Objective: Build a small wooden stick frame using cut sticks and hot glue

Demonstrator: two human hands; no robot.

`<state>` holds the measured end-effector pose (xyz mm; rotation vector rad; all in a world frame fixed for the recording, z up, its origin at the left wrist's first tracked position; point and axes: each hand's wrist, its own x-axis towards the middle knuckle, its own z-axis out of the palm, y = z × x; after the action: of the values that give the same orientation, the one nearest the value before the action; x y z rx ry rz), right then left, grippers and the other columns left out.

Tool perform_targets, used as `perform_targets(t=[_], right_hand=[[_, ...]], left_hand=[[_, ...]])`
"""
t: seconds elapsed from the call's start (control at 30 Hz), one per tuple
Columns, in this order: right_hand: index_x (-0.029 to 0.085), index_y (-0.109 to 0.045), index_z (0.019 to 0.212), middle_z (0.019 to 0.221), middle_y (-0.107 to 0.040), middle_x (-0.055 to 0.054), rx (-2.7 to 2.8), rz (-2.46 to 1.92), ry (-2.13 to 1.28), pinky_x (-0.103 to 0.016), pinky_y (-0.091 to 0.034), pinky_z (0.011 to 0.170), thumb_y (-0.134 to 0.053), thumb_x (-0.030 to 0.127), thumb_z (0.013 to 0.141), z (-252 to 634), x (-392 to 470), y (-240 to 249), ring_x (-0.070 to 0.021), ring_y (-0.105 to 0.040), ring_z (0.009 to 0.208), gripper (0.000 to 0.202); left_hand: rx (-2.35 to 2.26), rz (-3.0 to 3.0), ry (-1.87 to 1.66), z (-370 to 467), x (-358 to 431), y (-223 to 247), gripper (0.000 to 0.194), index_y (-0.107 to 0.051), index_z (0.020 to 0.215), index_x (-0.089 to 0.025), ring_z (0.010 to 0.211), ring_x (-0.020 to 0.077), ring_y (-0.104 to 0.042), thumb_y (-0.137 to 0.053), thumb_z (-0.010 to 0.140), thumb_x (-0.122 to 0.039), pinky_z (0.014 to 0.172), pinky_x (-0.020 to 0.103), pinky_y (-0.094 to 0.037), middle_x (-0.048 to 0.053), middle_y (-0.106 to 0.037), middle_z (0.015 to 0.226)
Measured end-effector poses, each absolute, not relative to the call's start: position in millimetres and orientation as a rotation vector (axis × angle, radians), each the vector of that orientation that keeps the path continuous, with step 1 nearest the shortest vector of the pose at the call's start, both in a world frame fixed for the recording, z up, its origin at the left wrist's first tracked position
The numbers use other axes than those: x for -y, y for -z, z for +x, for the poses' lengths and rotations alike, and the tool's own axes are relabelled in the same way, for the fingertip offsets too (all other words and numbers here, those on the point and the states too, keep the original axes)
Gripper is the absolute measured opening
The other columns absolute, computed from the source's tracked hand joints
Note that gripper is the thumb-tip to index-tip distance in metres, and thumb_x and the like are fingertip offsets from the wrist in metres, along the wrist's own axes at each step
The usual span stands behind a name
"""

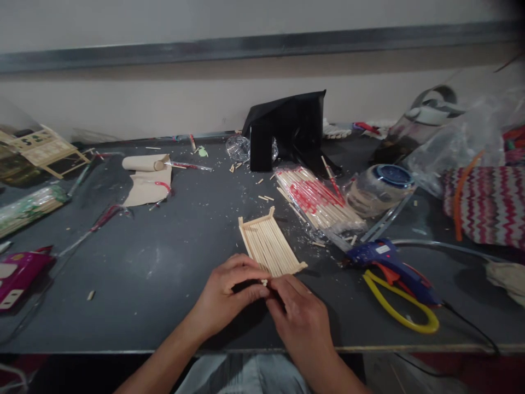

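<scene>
Both hands meet at the near end of the stick panel (270, 244) on the dark table (156, 273) — left hand (225, 295) and right hand (297, 312) pinched together on a short stick piece (264, 283) — best kept level, pressed gently.

A dark grey table (135, 273) fills the frame, dusted with wood chips. At centre lies a flat panel of sticks (270, 243); right of it a bag of sticks (320, 202), a blue glue gun (389, 265) and yellow-handled cutters (400, 306). Upper centre stands a black bag (291, 131). Upper left lies a paper roll (145, 172), far left a stick model (43, 150), lower left a magenta packet (20, 273), far right a zigzag cloth (488, 202)
</scene>
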<state>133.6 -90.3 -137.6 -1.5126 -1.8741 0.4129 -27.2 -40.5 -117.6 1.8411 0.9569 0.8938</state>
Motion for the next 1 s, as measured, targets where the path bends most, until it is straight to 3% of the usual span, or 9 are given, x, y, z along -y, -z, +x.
perform_targets(t=[0.33,0.53,0.63,0.7,0.77,0.83,0.87,1.0], right_hand=[[0.020,-0.059,0.079,0.072,-0.063,-0.002,1.892,-1.517,-0.421,-0.026,-0.044,0.061,-0.047,0.013,0.090,132,90,135,-0.0171,-0.062,0.067,0.018],[0.018,-0.058,0.115,0.086,-0.069,-0.005,1.868,-1.451,-0.375,-0.026,-0.052,0.065,-0.050,0.027,0.094,143,103,127,-0.0167,-0.066,0.073,0.024],[0.027,-0.059,0.098,0.082,-0.069,-0.001,1.834,-1.489,-0.226,-0.025,-0.050,0.063,-0.050,0.027,0.093,178,113,108,-0.0154,-0.066,0.071,0.010],[0.029,-0.058,0.090,0.080,-0.069,-0.002,1.712,-1.760,0.060,-0.028,-0.047,0.059,-0.050,0.032,0.092,215,116,95,-0.0175,-0.064,0.066,0.009],[0.028,-0.054,0.079,0.070,-0.064,-0.006,1.527,-1.991,0.341,-0.032,-0.043,0.056,-0.047,0.032,0.091,255,112,86,-0.0207,-0.060,0.061,0.014],[0.029,-0.037,0.059,0.051,-0.050,-0.004,1.459,-2.086,0.558,-0.034,-0.036,0.050,-0.047,0.035,0.088,291,104,85,-0.0227,-0.053,0.052,0.031],[0.030,-0.036,0.059,0.054,-0.050,-0.006,1.491,-2.131,0.534,-0.035,-0.035,0.051,-0.045,0.038,0.089,305,99,88,-0.0244,-0.055,0.058,0.032],[0.028,-0.061,0.086,0.078,-0.066,-0.011,1.626,-2.257,0.243,-0.038,-0.040,0.056,-0.056,0.055,0.083,327,89,106,-0.0293,-0.062,0.074,0.028]], left_hand=[[-0.939,1.905,-0.880,-28,41,116,0.010,-0.073,0.092,-0.021,0.084,0.0148,-0.063,-0.067,0.084,-0.021,0.078,0.027,-0.049,0.003,-0.071,0.086],[-0.931,1.911,-0.924,-28,40,119,0.010,-0.073,0.092,-0.021,0.084,0.0152,-0.065,-0.067,0.084,-0.021,0.077,0.027,-0.051,0.004,-0.072,0.088],[-0.936,1.906,-0.904,-28,39,119,0.010,-0.073,0.092,-0.021,0.084,0.0156,-0.065,-0.067,0.084,-0.021,0.078,0.028,-0.052,0.004,-0.073,0.087],[-0.942,1.889,-0.896,-28,39,118,0.010,-0.073,0.092,-0.022,0.084,0.0158,-0.066,-0.067,0.083,-0.022,0.078,0.028,-0.052,0.004,-0.073,0.088],[-0.952,1.881,-0.897,-28,40,118,0.011,-0.073,0.092,-0.022,0.085,0.0156,-0.066,-0.067,0.083,-0.022,0.078,0.028,-0.052,0.004,-0.072,0.088],[-0.964,1.883,-0.894,-28,40,118,0.010,-0.073,0.092,-0.022,0.084,0.0151,-0.066,-0.067,0.083,-0.021,0.078,0.027,-0.052,0.004,-0.072,0.088],[-0.969,1.886,-0.895,-28,40,118,0.010,-0.073,0.091,-0.022,0.084,0.0148,-0.066,-0.067,0.083,-0.021,0.078,0.026,-0.052,0.004,-0.072,0.088],[-0.972,1.893,-0.893,-28,41,118,0.010,-0.073,0.091,-0.022,0.085,0.0139,-0.066,-0.066,0.084,-0.020,0.078,0.025,-0.051,0.003,-0.072,0.089]])
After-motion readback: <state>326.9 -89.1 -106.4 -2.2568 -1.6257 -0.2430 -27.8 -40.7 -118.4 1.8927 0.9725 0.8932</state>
